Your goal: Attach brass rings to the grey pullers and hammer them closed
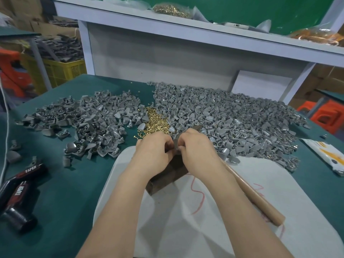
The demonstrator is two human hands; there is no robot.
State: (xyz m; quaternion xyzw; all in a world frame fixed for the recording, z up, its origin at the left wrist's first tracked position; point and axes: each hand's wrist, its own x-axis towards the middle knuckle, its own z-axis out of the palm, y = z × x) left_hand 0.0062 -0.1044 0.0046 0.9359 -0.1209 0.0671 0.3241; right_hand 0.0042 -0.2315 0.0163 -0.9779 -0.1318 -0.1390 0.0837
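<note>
Left hand [154,152] and right hand [198,151], curled together over the dark rectangular block [165,178], pinch a half-hidden small grey plastic puller [178,148]; a loose pinch could drop it.

White shelf [186,32] above green table [65,183]

Green table [78,183], grey pullers [232,116], brass rings [156,121], white sheet [242,211]

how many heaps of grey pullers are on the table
2: left heap, left of the brass rings, and bigger right heap, right of them. Strays lie apart; some may be hidden.
</note>
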